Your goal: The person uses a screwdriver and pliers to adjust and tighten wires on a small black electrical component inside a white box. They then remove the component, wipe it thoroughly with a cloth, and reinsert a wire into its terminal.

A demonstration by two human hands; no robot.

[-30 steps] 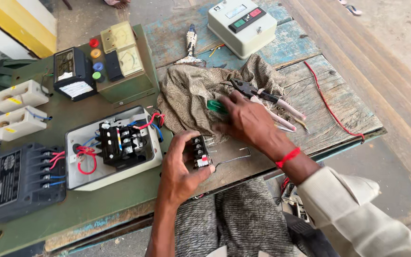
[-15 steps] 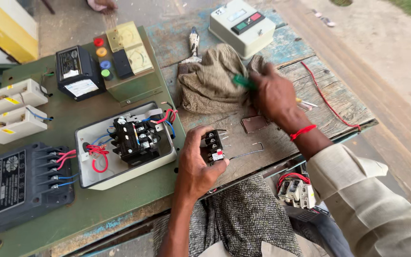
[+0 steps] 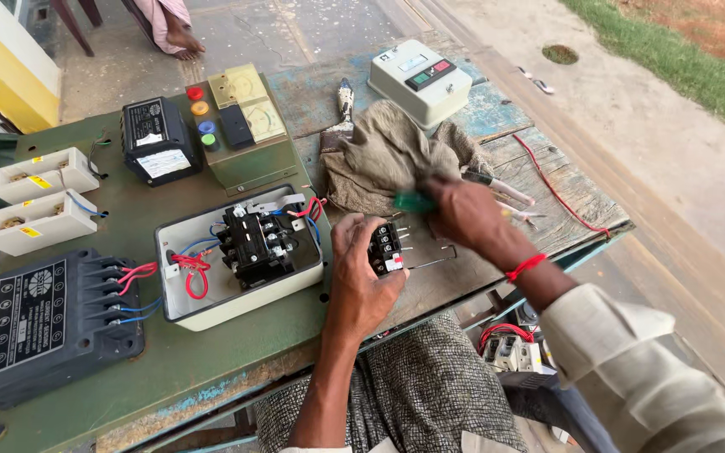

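The left hand (image 3: 361, 281) has its fingers clamped on a small black relay block (image 3: 385, 249) at the wooden table (image 3: 564, 197) edge. The right hand (image 3: 463, 214) grips a green-handled screwdriver (image 3: 414, 202) just above it, beside a brown cloth (image 3: 388, 155)

At the lower right of the frame we see our right arm in a loose, pale cream sleeve with a folded cuff, and a thin red thread band circles the wrist above our right hand (image 3: 463, 214). Our left hand (image 3: 361, 281) and its forearm are bare, no sleeve showing. At bottom centre, a grey-brown checked cloth covers our lap.
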